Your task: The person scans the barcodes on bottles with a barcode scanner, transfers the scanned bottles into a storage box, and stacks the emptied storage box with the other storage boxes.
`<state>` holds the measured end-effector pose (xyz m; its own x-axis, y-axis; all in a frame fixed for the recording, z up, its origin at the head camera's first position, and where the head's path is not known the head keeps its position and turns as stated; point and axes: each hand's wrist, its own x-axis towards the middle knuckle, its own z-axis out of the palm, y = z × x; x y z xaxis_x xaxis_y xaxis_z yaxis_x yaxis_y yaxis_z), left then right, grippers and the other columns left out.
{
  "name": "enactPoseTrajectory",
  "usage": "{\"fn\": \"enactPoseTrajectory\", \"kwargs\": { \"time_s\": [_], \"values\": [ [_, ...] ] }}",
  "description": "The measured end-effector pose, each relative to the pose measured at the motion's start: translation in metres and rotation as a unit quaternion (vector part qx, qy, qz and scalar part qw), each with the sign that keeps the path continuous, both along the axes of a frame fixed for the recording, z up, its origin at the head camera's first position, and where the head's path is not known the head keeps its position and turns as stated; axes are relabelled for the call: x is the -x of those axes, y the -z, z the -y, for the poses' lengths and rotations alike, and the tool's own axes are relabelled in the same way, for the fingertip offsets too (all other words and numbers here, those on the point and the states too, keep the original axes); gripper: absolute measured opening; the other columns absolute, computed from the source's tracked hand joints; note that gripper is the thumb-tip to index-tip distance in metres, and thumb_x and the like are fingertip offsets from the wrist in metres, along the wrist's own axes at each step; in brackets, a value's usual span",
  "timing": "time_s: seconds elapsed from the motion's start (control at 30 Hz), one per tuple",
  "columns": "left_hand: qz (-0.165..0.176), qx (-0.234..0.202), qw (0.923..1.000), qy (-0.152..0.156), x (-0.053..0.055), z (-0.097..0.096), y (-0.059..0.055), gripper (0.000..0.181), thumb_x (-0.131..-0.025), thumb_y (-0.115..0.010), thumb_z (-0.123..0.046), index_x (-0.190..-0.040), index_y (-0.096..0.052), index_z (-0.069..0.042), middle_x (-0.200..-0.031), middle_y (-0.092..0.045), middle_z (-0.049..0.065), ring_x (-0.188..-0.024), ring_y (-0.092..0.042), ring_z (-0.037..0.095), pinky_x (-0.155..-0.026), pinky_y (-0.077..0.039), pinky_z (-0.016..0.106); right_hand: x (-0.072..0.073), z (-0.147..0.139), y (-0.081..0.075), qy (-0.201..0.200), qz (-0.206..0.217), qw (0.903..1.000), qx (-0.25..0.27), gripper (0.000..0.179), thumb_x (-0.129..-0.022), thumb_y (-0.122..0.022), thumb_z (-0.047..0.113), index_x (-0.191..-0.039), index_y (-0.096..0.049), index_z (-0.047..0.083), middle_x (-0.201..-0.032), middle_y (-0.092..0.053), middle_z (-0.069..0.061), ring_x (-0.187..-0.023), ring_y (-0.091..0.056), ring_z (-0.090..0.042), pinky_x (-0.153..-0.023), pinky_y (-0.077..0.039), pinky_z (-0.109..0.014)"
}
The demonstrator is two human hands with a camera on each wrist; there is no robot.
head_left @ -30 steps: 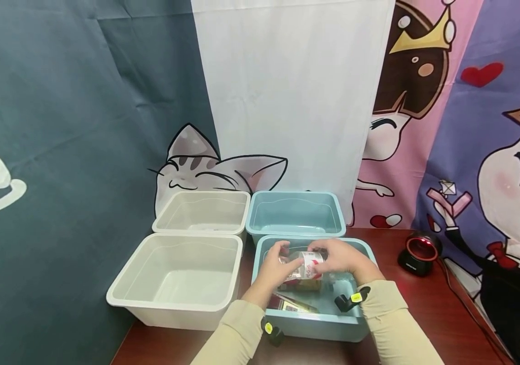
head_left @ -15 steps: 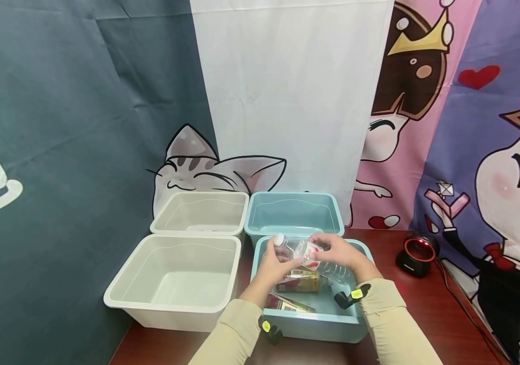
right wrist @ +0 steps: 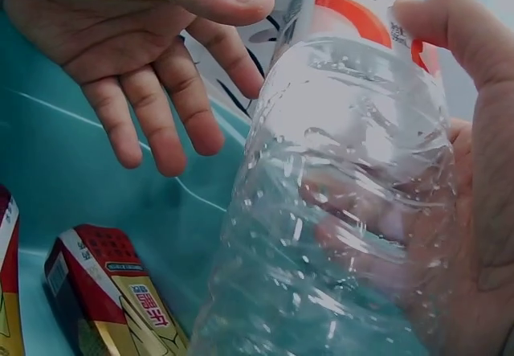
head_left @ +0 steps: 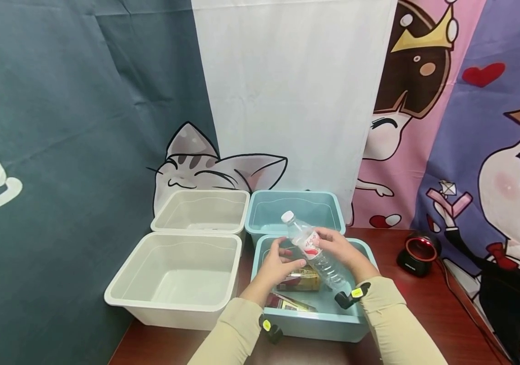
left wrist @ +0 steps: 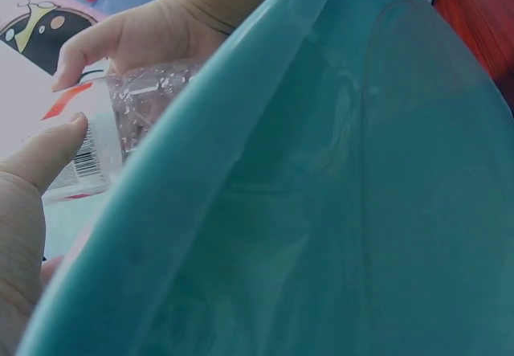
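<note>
A clear plastic bottle (head_left: pixel 328 268) with a white cap and a red-and-white label is tilted above the front blue bin (head_left: pixel 314 316). My right hand (head_left: pixel 343 249) grips it around the label, thumb on the near side. Close to the bottle's left side, my left hand (head_left: pixel 272 266) has its fingers spread and relaxed; the right wrist view shows the open palm of this left hand (right wrist: pixel 128 59) beside the bottle. Water droplets cling to the bottle's wall. Below lie a gold-and-red carton (head_left: pixel 304 281) and another dark red carton (head_left: pixel 287 303) on the bin's floor.
A second blue bin (head_left: pixel 294 194) stands behind the front one. Two whitish bins, a front one (head_left: pixel 173 304) and a back one (head_left: pixel 202 195), stand to the left. A black scanner (head_left: pixel 419 252) glowing red, with a cable, sits right on the red-brown table (head_left: pixel 392 294).
The bottle has risen and turned from nearly level to tilted, cap up toward the upper left. The left hand has come off it, while the right hand keeps its grip.
</note>
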<state>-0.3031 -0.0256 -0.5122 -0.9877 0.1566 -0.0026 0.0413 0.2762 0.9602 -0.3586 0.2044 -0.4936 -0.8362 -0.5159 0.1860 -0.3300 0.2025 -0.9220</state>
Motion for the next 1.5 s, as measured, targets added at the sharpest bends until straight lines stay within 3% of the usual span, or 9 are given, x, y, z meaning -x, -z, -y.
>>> {"fn": "enactPoseTrajectory", "kwargs": {
  "time_s": [0.17,0.43,0.67,0.9,1.07,1.2,1.37,1.5],
  "values": [
    [0.010,0.005,0.9999,0.003,0.000,0.000,0.000,0.092,-0.082,-0.084,-0.040,-0.154,-0.032,-0.015,-0.131,-0.058,0.014,-0.116,-0.062,0.032,-0.091,-0.056,0.048,0.000,0.001,0.001,0.016,-0.007,0.9997,0.017,0.046,-0.097,-0.057,0.017,-0.137,-0.055,-0.006,-0.110,-0.069,-0.008,-0.096,-0.065,-0.013,-0.087,-0.055,-0.033],
    [0.027,0.006,0.9996,0.007,-0.001,-0.001,-0.003,0.087,-0.080,-0.085,-0.043,-0.149,-0.038,-0.016,-0.129,-0.059,0.011,-0.114,-0.063,0.028,-0.089,-0.057,0.048,-0.001,0.006,0.000,0.034,0.075,0.9942,0.069,0.053,-0.099,-0.056,0.019,-0.145,-0.045,-0.005,-0.124,-0.064,-0.012,-0.107,-0.063,-0.015,-0.094,-0.053,-0.032],
    [0.023,0.014,0.9995,0.016,-0.002,-0.002,-0.002,0.078,-0.082,-0.085,-0.039,-0.144,-0.044,-0.015,-0.123,-0.061,0.007,-0.112,-0.064,0.027,-0.087,-0.058,0.047,-0.001,0.012,0.001,0.015,0.133,0.9790,0.154,0.053,-0.100,-0.052,0.012,-0.146,-0.035,-0.007,-0.122,-0.062,-0.005,-0.106,-0.065,-0.014,-0.092,-0.056,-0.029],
    [0.011,0.026,0.9990,0.035,-0.003,-0.001,-0.004,0.068,-0.082,-0.084,-0.039,-0.136,-0.052,-0.012,-0.110,-0.064,0.006,-0.097,-0.064,0.021,-0.073,-0.059,0.039,-0.002,0.013,0.000,-0.024,0.137,0.9684,0.207,0.039,-0.101,-0.049,0.007,-0.138,-0.041,-0.001,-0.119,-0.065,-0.001,-0.106,-0.067,-0.014,-0.091,-0.057,-0.031],
    [0.002,0.034,0.9988,0.035,-0.003,-0.001,-0.005,0.067,-0.081,-0.083,-0.038,-0.134,-0.053,-0.011,-0.106,-0.064,0.004,-0.091,-0.063,0.018,-0.068,-0.058,0.035,-0.002,0.015,-0.001,-0.023,0.137,0.9694,0.203,0.033,-0.102,-0.047,0.007,-0.135,-0.044,0.006,-0.118,-0.065,0.000,-0.104,-0.067,-0.013,-0.090,-0.058,-0.032],
    [-0.011,0.027,0.9993,0.024,-0.002,-0.001,-0.005,0.065,-0.083,-0.082,-0.038,-0.134,-0.053,-0.011,-0.108,-0.063,0.003,-0.092,-0.062,0.017,-0.070,-0.058,0.035,-0.003,0.015,-0.002,-0.016,0.128,0.9752,0.180,0.045,-0.101,-0.052,0.014,-0.143,-0.039,0.001,-0.124,-0.062,-0.004,-0.108,-0.065,-0.015,-0.092,-0.057,-0.035],
    [-0.020,-0.026,0.9994,0.006,0.000,-0.001,-0.004,0.061,-0.086,-0.081,-0.033,-0.134,-0.052,-0.010,-0.112,-0.063,0.004,-0.095,-0.064,0.017,-0.075,-0.058,0.033,-0.003,0.012,-0.001,-0.014,0.131,0.9868,0.094,0.068,-0.099,-0.059,0.026,-0.154,-0.028,0.000,-0.146,-0.048,-0.020,-0.125,-0.056,-0.026,-0.098,-0.054,-0.042],
    [-0.020,-0.068,0.9975,-0.001,0.000,-0.001,-0.005,0.059,-0.087,-0.080,-0.027,-0.135,-0.051,-0.008,-0.115,-0.063,0.008,-0.098,-0.066,0.021,-0.077,-0.059,0.036,-0.004,0.011,0.001,-0.021,0.145,0.9880,0.047,0.078,-0.096,-0.065,0.030,-0.157,-0.025,0.001,-0.155,-0.038,-0.026,-0.136,-0.046,-0.037,-0.104,-0.049,-0.050]
  ]
}}
